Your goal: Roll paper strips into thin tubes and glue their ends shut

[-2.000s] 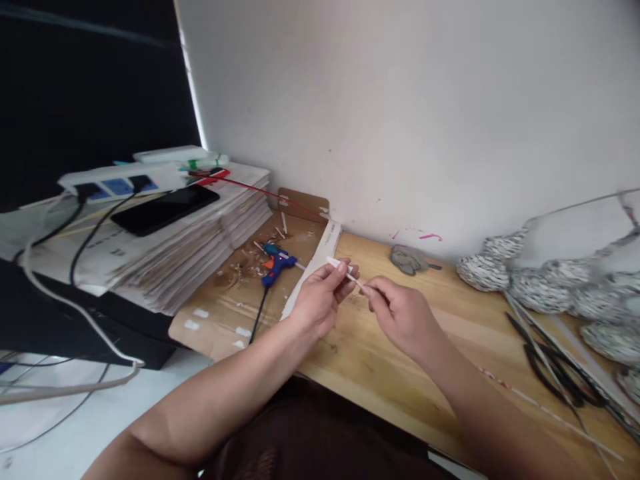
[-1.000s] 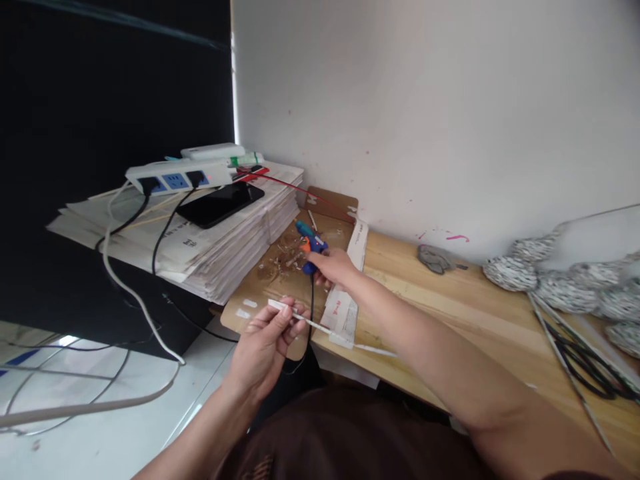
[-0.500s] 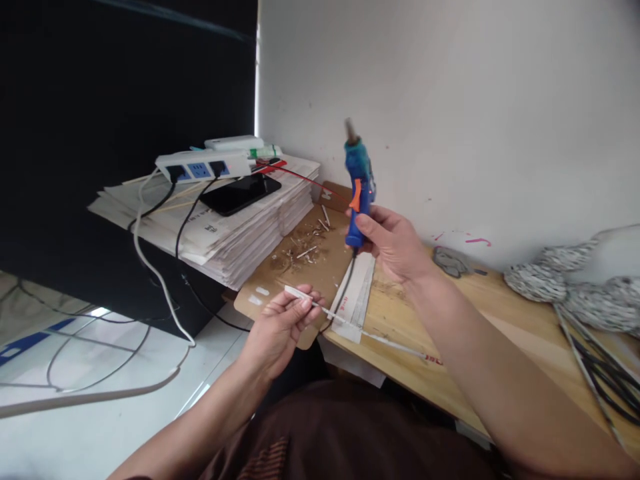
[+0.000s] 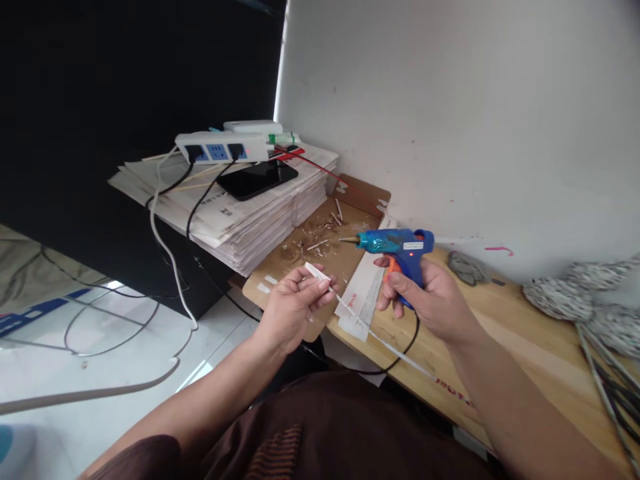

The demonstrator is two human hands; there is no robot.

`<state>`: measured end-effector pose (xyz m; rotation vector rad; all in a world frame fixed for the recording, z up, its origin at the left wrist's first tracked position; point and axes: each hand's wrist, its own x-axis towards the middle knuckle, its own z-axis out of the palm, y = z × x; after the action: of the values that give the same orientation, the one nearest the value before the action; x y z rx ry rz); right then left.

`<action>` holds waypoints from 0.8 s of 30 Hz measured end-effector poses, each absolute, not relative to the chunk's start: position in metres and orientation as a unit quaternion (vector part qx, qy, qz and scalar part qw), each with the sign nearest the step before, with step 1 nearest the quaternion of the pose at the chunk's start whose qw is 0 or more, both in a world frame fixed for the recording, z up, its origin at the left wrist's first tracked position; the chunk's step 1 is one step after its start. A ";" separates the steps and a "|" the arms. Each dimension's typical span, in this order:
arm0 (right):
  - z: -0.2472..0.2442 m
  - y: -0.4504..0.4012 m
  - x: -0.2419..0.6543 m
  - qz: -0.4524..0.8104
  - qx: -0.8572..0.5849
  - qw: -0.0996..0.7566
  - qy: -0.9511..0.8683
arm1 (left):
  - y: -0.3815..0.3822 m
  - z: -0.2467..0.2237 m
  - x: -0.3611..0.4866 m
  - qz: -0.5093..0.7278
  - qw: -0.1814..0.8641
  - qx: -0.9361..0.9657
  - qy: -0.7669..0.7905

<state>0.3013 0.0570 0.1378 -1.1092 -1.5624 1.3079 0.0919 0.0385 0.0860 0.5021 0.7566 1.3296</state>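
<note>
My right hand (image 4: 425, 290) is wrapped around the handle of a blue hot glue gun (image 4: 397, 243), fingers by its orange trigger. Its metal nozzle points left, above the cardboard, and a small red light glows on its body. Lower and to the left, my left hand (image 4: 303, 300) pinches a thin rolled paper strip (image 4: 385, 343) near its pointed white end. The strip's long tail runs down to the right over the table edge, with red print toward its far end. The nozzle is apart from the strip.
A cardboard tray (image 4: 270, 270) holds scraps and glue bits. Left of it, a stack of paper (image 4: 250, 233) carries a phone (image 4: 257, 179) and a power strip (image 4: 223, 148) with black plugs. Paper sheets (image 4: 363, 293) lie on the wooden table (image 4: 500, 333). Woven paper pieces (image 4: 557, 293) sit at right.
My right hand has lowered the glue gun and turned it from nozzle-up to nozzle-left. My left hand still pinches the paper strip. The view has shifted slightly.
</note>
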 end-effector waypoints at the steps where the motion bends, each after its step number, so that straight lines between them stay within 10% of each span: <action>1: 0.138 0.055 0.301 0.511 -0.450 0.401 -0.613 | 0.039 0.087 0.092 0.595 0.691 0.232 0.339; 24: 0.149 0.022 0.303 0.280 -0.529 0.359 -0.716 | 0.049 0.105 0.107 0.609 0.660 0.283 0.337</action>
<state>0.3031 0.0219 0.1495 -1.3631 -1.8470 0.7233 0.1074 0.0487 0.1054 0.6414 0.7615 1.3781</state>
